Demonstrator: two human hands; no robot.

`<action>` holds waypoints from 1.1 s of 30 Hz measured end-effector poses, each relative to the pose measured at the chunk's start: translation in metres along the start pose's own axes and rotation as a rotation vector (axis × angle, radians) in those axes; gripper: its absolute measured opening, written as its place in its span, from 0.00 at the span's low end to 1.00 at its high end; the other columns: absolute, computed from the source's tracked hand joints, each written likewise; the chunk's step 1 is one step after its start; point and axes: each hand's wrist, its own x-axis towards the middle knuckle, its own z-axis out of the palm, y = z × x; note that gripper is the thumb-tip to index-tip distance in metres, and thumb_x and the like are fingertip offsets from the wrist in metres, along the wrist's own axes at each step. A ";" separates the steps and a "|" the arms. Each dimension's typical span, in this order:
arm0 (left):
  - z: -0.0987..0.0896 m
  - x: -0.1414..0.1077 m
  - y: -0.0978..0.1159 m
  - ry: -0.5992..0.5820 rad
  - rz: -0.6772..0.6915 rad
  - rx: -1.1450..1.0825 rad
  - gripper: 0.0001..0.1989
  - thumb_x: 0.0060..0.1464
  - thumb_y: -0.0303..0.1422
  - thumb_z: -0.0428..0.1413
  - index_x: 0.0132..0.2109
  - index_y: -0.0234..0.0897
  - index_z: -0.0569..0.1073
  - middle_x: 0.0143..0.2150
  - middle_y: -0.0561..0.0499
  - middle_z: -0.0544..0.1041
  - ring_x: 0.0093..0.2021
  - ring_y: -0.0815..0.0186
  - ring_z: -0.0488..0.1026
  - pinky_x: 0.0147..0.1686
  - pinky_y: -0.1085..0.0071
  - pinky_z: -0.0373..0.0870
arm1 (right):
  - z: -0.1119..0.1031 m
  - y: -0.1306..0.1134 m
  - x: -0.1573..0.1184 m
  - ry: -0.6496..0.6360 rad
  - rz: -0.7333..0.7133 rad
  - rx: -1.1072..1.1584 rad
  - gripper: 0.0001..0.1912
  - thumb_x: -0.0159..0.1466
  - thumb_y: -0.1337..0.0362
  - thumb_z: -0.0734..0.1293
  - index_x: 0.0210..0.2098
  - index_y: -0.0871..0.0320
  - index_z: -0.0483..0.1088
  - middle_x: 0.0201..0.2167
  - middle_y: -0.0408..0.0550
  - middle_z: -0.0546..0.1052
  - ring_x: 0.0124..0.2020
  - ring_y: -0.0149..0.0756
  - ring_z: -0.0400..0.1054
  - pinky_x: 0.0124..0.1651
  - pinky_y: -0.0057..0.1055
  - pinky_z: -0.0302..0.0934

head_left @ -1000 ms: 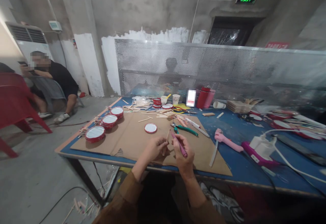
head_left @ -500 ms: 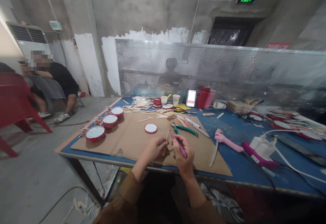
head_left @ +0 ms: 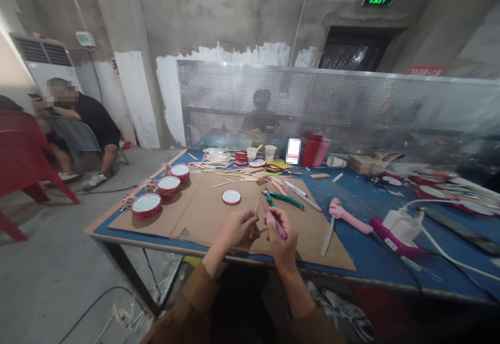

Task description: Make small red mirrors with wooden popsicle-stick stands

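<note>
My left hand [head_left: 238,228] pinches a thin wooden stick [head_left: 257,208] that points upward between thumb and fingers. In my right hand [head_left: 283,237] is a pink pen-like tool [head_left: 275,220], its tip close to the stick; whether they touch I cannot tell. Both hands are over a sheet of cardboard [head_left: 203,208] at the table's near edge. Just beyond them lies a small red-rimmed drum [head_left: 231,197] with a white face. Green-handled pliers [head_left: 288,200] rest to the right, beside white pens [head_left: 302,195].
Several red drums [head_left: 146,206] line the left edge. A pink glue gun [head_left: 351,216] and a purple power strip [head_left: 396,240] lie right. Loose sticks [head_left: 219,161], a paper cup [head_left: 270,152] and a red bottle [head_left: 311,150] stand before a perforated metal screen [head_left: 234,99]. A person [head_left: 94,120] sits left.
The stick and the pink tool have shifted very slightly, and the tool's tip sits a little lower. Both hands keep their grip; the things on the table stay put.
</note>
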 end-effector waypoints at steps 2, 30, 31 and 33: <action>0.000 0.000 0.000 -0.013 -0.012 -0.024 0.13 0.56 0.40 0.49 0.30 0.35 0.68 0.23 0.52 0.73 0.27 0.67 0.71 0.31 0.74 0.66 | 0.000 -0.001 0.000 0.013 0.016 0.011 0.17 0.62 0.53 0.62 0.42 0.60 0.71 0.33 0.50 0.78 0.31 0.36 0.73 0.33 0.28 0.67; 0.001 0.000 -0.002 0.009 -0.006 -0.019 0.14 0.56 0.41 0.50 0.30 0.35 0.69 0.22 0.53 0.72 0.24 0.69 0.68 0.28 0.75 0.63 | -0.001 -0.003 0.000 -0.005 0.037 0.056 0.19 0.62 0.52 0.63 0.43 0.61 0.71 0.31 0.50 0.78 0.24 0.31 0.69 0.24 0.24 0.62; 0.001 0.000 -0.001 0.003 -0.009 -0.017 0.14 0.56 0.41 0.49 0.30 0.35 0.68 0.21 0.54 0.71 0.23 0.69 0.67 0.27 0.75 0.63 | -0.001 -0.003 0.000 -0.007 0.034 0.055 0.19 0.62 0.52 0.63 0.43 0.61 0.71 0.31 0.50 0.77 0.25 0.32 0.69 0.24 0.24 0.62; 0.000 -0.001 0.001 0.000 -0.010 -0.017 0.14 0.56 0.41 0.49 0.31 0.35 0.68 0.20 0.55 0.70 0.23 0.69 0.67 0.27 0.75 0.63 | -0.001 -0.004 0.001 -0.030 0.028 0.051 0.19 0.62 0.52 0.63 0.44 0.61 0.71 0.31 0.50 0.77 0.25 0.32 0.69 0.23 0.24 0.62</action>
